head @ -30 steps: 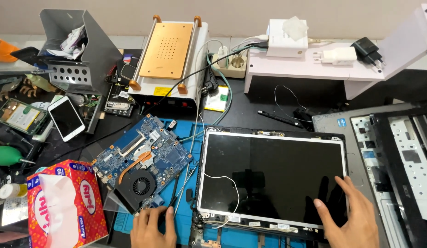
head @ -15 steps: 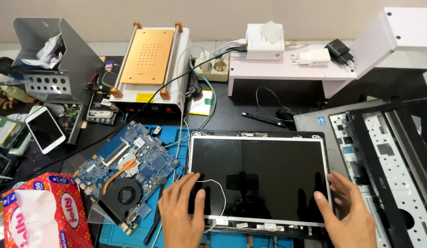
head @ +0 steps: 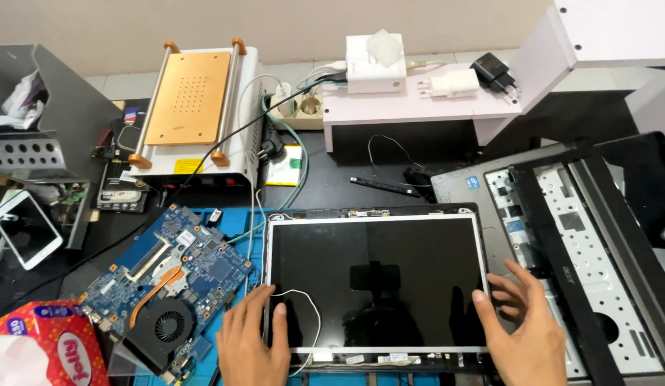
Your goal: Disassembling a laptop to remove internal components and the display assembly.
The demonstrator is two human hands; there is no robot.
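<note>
A bare laptop screen panel (head: 379, 282) with a thin metal frame lies flat on the blue work mat (head: 236, 221). My left hand (head: 252, 343) rests on the panel's lower left corner, fingers spread, next to a thin white wire (head: 304, 304) looping over the glass. My right hand (head: 522, 332) lies with open fingers on the panel's lower right edge. Neither hand grips anything. A blue laptop motherboard (head: 168, 275) with a copper heat pipe and black fan sits left of the panel.
A grey laptop base cover (head: 582, 243) with a black bezel lies at right. Behind stand a heating plate machine (head: 189, 107), a power strip (head: 296, 107) and a white shelf (head: 418, 96) with chargers. A white phone (head: 25, 229) and red tissue box (head: 43, 343) sit left.
The view has shifted so the panel sits more central. My left hand moved from the mat onto the panel's lower left corner. My right hand stayed at the lower right edge.
</note>
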